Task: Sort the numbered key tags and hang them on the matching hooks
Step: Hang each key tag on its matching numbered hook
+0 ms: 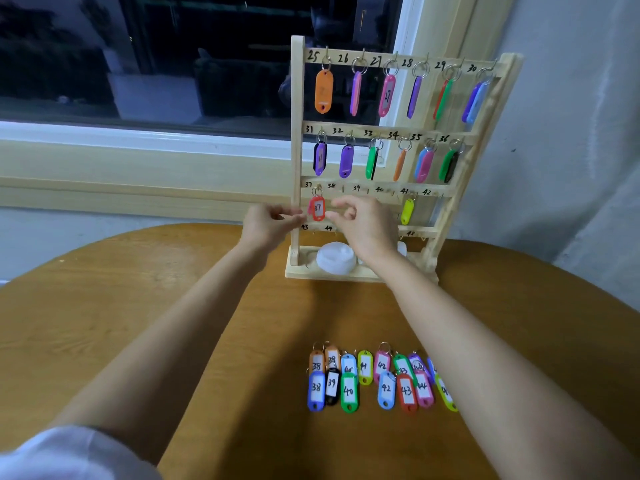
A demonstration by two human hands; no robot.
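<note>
Sleeve (69,455) nearest; red tag (317,208) between left hand (266,226), right hand (367,226).

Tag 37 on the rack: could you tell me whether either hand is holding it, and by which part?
Cannot tell: tag 37 hangs on its hook, left hand fingers at its left edge, right hand fingers at its right.

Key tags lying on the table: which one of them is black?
The tag marked 39 in the nearer row, lying between the blue 38 and the green 40. It alone has a black frame; the others are brightly coloured.
</note>
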